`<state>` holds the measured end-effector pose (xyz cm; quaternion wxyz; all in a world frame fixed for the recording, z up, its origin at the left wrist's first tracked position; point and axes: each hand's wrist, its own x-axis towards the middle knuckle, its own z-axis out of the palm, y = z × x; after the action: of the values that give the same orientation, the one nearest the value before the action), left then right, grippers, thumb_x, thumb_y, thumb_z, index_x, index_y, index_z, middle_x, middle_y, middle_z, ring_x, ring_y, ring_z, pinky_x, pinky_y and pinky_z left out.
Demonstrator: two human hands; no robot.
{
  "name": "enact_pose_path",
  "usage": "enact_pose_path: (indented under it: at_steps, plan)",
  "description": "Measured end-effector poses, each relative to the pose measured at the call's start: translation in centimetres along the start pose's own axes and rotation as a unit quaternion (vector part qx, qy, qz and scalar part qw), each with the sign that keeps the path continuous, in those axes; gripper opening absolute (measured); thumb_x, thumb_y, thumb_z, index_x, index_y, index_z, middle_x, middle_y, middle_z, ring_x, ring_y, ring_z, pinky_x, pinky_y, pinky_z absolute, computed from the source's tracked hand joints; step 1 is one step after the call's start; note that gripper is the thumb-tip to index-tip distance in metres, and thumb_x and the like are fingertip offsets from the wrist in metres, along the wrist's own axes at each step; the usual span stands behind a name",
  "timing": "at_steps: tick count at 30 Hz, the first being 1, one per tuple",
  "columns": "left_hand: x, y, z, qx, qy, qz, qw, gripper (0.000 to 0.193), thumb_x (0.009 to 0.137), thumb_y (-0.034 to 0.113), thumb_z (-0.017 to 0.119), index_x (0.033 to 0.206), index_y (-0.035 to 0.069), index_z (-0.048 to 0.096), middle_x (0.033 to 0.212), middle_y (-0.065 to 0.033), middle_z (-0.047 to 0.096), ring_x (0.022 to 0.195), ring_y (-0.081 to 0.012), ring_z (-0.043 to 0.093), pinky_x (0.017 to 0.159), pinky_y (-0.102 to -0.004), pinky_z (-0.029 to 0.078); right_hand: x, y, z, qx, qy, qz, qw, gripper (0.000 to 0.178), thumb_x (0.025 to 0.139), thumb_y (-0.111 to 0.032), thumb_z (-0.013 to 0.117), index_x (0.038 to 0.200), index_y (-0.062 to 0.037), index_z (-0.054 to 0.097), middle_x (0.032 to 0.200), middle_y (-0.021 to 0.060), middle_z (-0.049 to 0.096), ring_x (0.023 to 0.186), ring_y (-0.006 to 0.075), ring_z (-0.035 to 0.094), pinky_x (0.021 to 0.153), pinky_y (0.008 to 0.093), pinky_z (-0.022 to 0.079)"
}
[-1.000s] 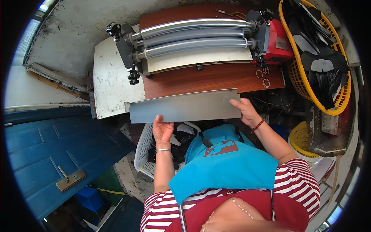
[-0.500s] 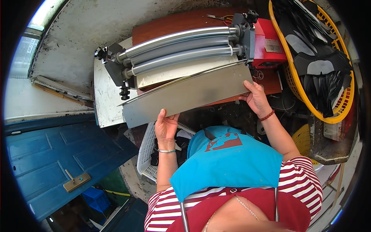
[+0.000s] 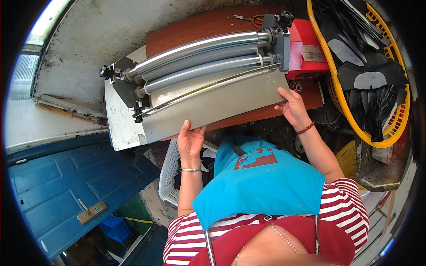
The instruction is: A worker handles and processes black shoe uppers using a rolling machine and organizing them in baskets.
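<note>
Between my hands is a long grey metal plate [image 3: 217, 99], its far edge close in front of a roller machine [image 3: 202, 62] with several shiny parallel rollers. My left hand [image 3: 191, 139] grips the plate's near edge left of the middle, thumb on top and fingers underneath. At the right end, my right hand [image 3: 290, 105] pinches the plate's near corner, thumb on top. A thin rod or lip runs along the plate's far edge, just below the front roller. The fingers beneath the plate are mostly hidden.
A red box [image 3: 306, 51] adjoins the machine's right end. Pliers [image 3: 245, 18] lie behind it on the brown table [image 3: 177, 37]. At right, a yellow basket [image 3: 330, 66] holds black and grey pieces. A white basket [image 3: 166, 177] stands below the table, near a blue door [image 3: 57, 186].
The plate has moved toward the rollers and its left end has swung away from me. Both hands keep hold of it. The view has shifted slightly.
</note>
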<state>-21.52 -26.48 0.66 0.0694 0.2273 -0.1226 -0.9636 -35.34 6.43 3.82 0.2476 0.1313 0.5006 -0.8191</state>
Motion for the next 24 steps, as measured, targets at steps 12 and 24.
enact_pose_path:
  at_steps: [12,24]
  plan:
    - [0.9,1.9,1.3,0.013,-0.009,-0.028,0.999,0.019,0.093,0.009,0.054,0.109,0.003,0.059,0.114,-0.0114,0.065,0.112,-0.027,0.061,0.107,-0.051,0.038,0.6,0.1,1.6,0.03,0.044,-0.006,0.999,0.016,0.093,-0.024,0.061,0.1,-0.0099,0.062,0.087,0.002,0.069,0.074,0.0126,0.066,0.062,0.0275,0.054]
    - [1.6,2.2,2.8,0.047,0.03,-0.018,0.998,0.017,0.093,0.011,0.055,0.109,0.005,0.059,0.109,-0.0104,0.066,0.105,-0.0269,0.064,0.101,-0.0491,0.044,0.9,1.1,2.7,0.126,0.089,-0.008,0.988,0.017,0.091,-0.025,0.063,0.102,-0.0121,0.063,0.091,-0.0009,0.065,0.085,0.0128,0.062,0.073,0.0309,0.054]
